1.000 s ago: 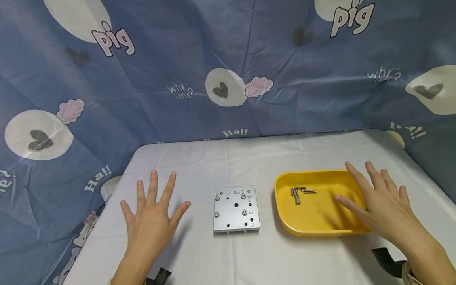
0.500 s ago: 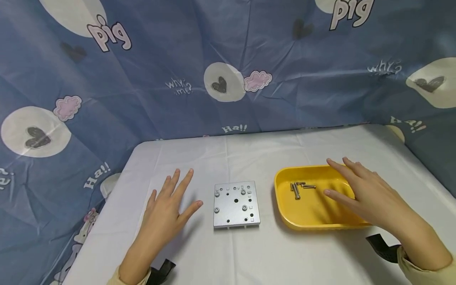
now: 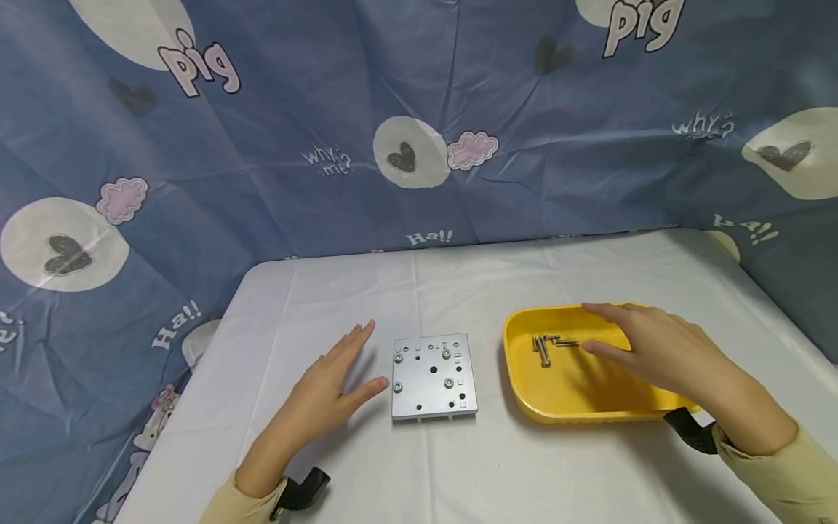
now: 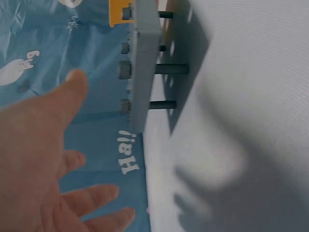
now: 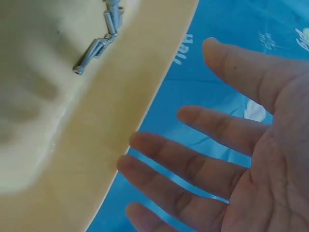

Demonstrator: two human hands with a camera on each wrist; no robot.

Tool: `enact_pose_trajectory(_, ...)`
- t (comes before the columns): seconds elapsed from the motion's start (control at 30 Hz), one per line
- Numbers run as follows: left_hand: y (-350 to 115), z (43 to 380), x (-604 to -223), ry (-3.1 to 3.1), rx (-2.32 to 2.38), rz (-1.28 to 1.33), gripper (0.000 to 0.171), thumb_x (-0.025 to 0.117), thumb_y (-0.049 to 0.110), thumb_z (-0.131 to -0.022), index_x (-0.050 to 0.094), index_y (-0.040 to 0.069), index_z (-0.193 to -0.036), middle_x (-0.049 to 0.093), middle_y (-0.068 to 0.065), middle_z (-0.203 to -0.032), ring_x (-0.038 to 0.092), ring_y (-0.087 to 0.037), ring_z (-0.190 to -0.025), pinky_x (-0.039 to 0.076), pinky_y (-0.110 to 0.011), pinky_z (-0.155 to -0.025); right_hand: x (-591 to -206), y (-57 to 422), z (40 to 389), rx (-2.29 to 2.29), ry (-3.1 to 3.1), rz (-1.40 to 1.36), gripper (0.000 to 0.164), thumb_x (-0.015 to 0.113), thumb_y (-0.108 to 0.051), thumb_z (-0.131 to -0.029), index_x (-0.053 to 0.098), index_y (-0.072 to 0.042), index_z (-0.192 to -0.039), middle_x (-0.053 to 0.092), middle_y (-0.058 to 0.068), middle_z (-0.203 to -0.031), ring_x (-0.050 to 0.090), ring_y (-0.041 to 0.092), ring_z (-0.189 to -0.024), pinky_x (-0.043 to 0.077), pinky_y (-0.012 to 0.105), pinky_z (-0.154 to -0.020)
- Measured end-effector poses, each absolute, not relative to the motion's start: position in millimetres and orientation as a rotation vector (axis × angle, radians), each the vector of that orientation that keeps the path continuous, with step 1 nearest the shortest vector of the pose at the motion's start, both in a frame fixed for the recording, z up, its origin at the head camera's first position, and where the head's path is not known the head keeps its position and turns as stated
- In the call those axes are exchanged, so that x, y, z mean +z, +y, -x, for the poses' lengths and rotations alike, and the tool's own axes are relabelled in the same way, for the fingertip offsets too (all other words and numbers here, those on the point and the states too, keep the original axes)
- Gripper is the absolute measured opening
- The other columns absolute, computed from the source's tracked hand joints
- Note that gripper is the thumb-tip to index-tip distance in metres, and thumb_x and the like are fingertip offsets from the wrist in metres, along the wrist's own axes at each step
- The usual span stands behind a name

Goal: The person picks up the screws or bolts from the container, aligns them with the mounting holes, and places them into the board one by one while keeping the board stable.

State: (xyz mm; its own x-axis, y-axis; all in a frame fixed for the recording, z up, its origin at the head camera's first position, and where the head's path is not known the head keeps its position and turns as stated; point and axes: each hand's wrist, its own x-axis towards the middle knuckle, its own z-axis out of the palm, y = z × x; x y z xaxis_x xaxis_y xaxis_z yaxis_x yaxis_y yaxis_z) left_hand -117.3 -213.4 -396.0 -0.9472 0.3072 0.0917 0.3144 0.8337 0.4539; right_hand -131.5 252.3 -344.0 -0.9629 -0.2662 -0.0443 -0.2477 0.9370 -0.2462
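A square silver metal plate (image 3: 425, 393) with holes and several socket-head screws stands at the middle of the table. In the left wrist view the screws' shanks (image 4: 171, 68) stick out below the plate, holding it up off the cloth. My left hand (image 3: 327, 397) hovers just left of the plate, fingers extended and thumb toward its edge, holding nothing. Over the right part of a yellow tray (image 3: 530, 404) is my right hand (image 3: 668, 353), its fingers apart and nothing in them. Several loose screws (image 3: 543, 351) lie inside the tray, left of that hand's fingertips.
White cloth (image 3: 484, 473) covers the table. Behind it hangs a blue printed curtain (image 3: 294, 196), which also runs down the left and right sides. A black strap (image 3: 304, 489) is on the left wrist, another black strap (image 3: 690, 431) on the right.
My left hand has moved right, closer to the plate, and turned its thumb toward it. My right hand has shifted left over the tray, its fingers less spread. Plate and tray stay put.
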Motion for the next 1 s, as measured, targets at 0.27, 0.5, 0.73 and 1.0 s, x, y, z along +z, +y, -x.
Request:
enact_pose_trajectory(0.27,-212,131,-414,-3.055,-0.959,0.628,0.095,0.074,0.056,-0.098,0.026,0.025,-0.173,0.032,-0.011,-0.177,0.029,-0.048,-0.162,0.02,-0.078,-0.129,-346,246,152,-0.425,2.913,0.58,0.06,0.077,-0.046,-0.099,0.07,-0.003,-0.14,0.081,0.01,-0.11,0.076,0.032,-0.1,0.064,0.058,-0.083)
enact_pose_trajectory(0.5,-212,141,-428,-3.06,-1.111,0.685,0.105,0.085,0.054,-0.088,0.029,0.025,-0.172,0.033,-0.011,-0.176,0.027,-0.047,-0.163,0.013,-0.072,-0.133,-352,248,171,-0.53,2.713,0.629,0.053,0.079,-0.037,-0.099,0.071,0.002,-0.134,0.08,-0.003,-0.095,0.073,0.014,-0.086,0.064,0.037,-0.077)
enact_pose_trajectory(0.73,-215,146,-433,-3.055,-1.244,0.743,0.12,0.097,0.049,-0.075,0.03,0.024,-0.171,0.032,-0.014,-0.176,0.019,-0.046,-0.165,0.001,-0.071,-0.135,-358,252,181,-0.597,2.607,0.579,0.038,0.08,-0.026,-0.098,0.075,0.0,-0.124,0.08,-0.004,-0.091,0.068,0.008,-0.081,0.057,0.026,-0.073)
enact_pose_trajectory(1.0,-218,151,-442,-3.049,-1.328,0.771,0.133,0.103,0.044,-0.067,0.025,0.025,-0.173,0.024,-0.013,-0.179,0.016,-0.044,-0.167,-0.005,-0.069,-0.135,-361,257,189,-0.551,2.576,0.561,0.026,0.082,-0.017,-0.095,0.077,0.0,-0.114,0.079,0.0,-0.09,0.069,0.01,-0.081,0.057,0.027,-0.072)
